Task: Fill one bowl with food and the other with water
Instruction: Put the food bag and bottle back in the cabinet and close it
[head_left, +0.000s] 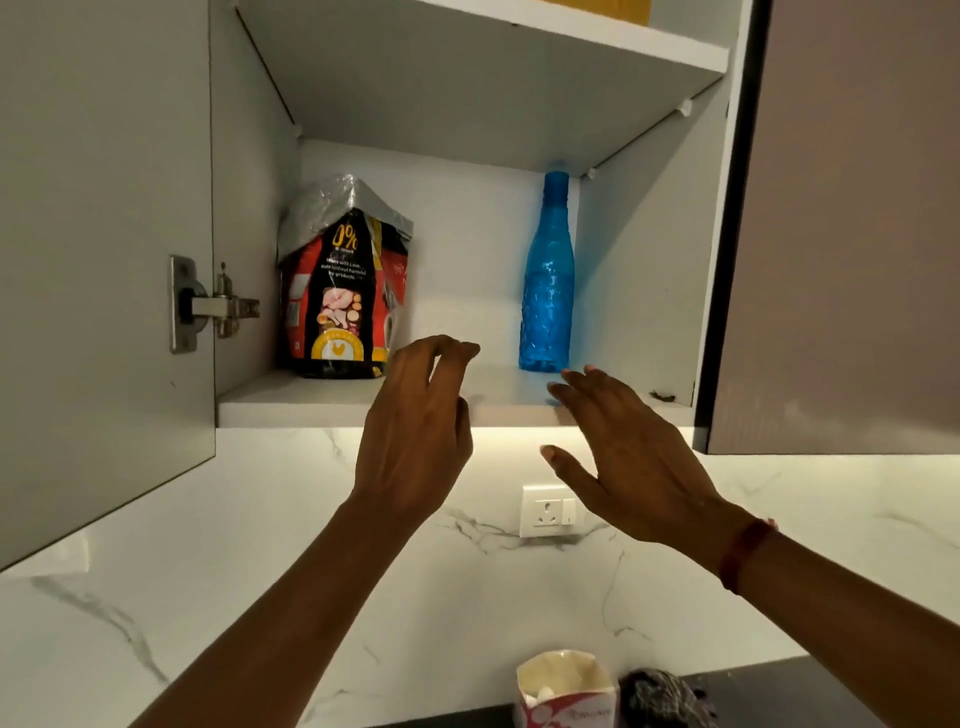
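White marble with grey veins covers the wall, and at the bottom edge of the view lies a strip of dark desk (810, 691). On this desk, below the right hand and nearest to the camera, stands an open white and pink paper carton (566, 691), and a dark crumpled thing (665, 696) lies touching its right side; what it is I cannot tell.

Both bare forearms rise from below toward an open wall cabinet. The left hand (415, 441) shows its back, and its fingers (457, 351) are loosely curled and hold nothing. The right hand (628, 467) is flat, its fingers (571, 376) are straight and spread wide with the thumb apart, and it also holds nothing. A dark red band (745, 553) sits on the right wrist. Under the right thumb, on the marble wall, is a white plastic wall socket with a switch (548, 511).

The fingertips of both hands reach the front edge of the white lower cabinet shelf (311, 402). Just beyond the left fingers and to their left stands a red and black pet food bag with a silver folded top (343, 291), upright on the shelf, near these fingers but not touching them. Just beyond the right fingertips stands a tall blue translucent plastic bottle (548, 280), upright and capped, near the right wall of the cabinet. Bag and bottle stand well apart.

Far to the left of the left fingers, the grey cabinet door (104, 260) hangs open on its metal hinge (208, 306). To the right of the right fingers is a brownish cabinet door (841, 234).
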